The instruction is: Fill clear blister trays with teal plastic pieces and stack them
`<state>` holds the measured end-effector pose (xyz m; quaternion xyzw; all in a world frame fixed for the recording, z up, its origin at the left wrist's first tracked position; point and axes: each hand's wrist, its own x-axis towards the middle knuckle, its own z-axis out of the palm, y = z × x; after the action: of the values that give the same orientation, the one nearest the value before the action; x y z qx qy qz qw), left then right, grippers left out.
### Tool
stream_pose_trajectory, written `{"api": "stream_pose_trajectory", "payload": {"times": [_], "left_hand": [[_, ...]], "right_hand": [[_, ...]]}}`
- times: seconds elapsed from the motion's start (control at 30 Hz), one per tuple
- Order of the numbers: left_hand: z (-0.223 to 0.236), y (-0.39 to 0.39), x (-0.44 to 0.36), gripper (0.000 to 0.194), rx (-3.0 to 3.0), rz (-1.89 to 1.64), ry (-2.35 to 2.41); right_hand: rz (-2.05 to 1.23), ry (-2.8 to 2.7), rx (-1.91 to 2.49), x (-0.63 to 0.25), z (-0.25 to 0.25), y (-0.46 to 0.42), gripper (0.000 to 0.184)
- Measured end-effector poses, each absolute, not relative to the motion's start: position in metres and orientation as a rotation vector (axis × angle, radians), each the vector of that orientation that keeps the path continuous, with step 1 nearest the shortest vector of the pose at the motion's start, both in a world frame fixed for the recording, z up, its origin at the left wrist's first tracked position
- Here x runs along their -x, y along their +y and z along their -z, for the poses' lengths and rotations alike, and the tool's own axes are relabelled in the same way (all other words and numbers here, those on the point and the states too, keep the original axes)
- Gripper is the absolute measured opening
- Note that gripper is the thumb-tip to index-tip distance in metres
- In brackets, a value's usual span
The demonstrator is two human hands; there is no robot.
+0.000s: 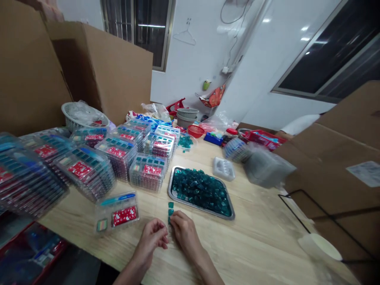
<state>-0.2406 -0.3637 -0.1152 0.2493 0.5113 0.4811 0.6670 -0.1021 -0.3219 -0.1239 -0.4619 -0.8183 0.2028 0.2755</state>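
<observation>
On the pale wooden table, a short column of small teal square pieces (171,205) lies in front of me. The fingertips of my right hand (184,228) are pinched at the nearest teal square (169,220), which they partly cover. Just to the left, my left hand (152,237) hovers with its fingers curled in against the thumb; whether anything is inside is hidden. Beyond both hands is a metal tray (232,215) heaped with loose teal pieces (202,188). An open clear plastic case (108,213) sits left of my hands, holding a blue pen, a red patterned packet and a striped pad.
Stacks of filled clear cases (148,172) crowd the left side. A white moulded tray (223,168) stands behind the metal tray. Farther back are a red basket (196,131) and grey baskets (187,114). Large cardboard boxes (118,75) rise at left and right.
</observation>
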Motion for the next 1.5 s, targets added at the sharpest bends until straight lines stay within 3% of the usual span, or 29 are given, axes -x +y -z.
{"api": "stream_pose_trajectory", "payload": {"times": [0.2,0.4,0.6,0.77,0.93,1.1,1.17,1.37,1.5], "left_hand": [[0.125,-0.355,0.249,0.038,-0.580,-1.090,1.223],[0.136,-0.349,0.253,0.041,-0.589,-1.057,1.217],[0.134,-0.347,0.248,0.041,-0.610,-1.078,1.221],[0.128,-0.345,0.242,0.038,-0.616,-1.104,1.183],[0.129,-0.346,0.240,0.036,-0.642,-1.113,1.148],[0.116,-0.347,0.227,0.034,-0.726,-1.159,1.101],[0.109,-0.347,0.222,0.034,-0.753,-1.188,1.055],[0.098,-0.356,0.227,0.017,-0.752,-1.144,1.008],[0.100,-0.365,0.231,0.021,-0.732,-1.107,0.982]], "right_hand": [[-0.398,-2.368,1.244,0.101,0.125,-0.325,0.027],[-0.698,-1.958,1.243,0.074,0.123,-0.311,0.013],[-0.378,-1.748,1.503,0.034,0.117,-0.266,0.014],[-0.420,-1.687,1.507,0.033,0.120,-0.248,0.013],[-0.625,-1.556,1.450,0.033,0.117,-0.259,0.020],[-1.442,-0.967,1.190,0.060,0.109,-0.303,0.033],[-1.628,-0.808,1.093,0.074,0.106,-0.320,0.034],[-1.685,-0.752,1.043,0.097,0.114,-0.350,0.030],[-1.698,-0.746,1.038,0.099,0.125,-0.359,0.030]]}}
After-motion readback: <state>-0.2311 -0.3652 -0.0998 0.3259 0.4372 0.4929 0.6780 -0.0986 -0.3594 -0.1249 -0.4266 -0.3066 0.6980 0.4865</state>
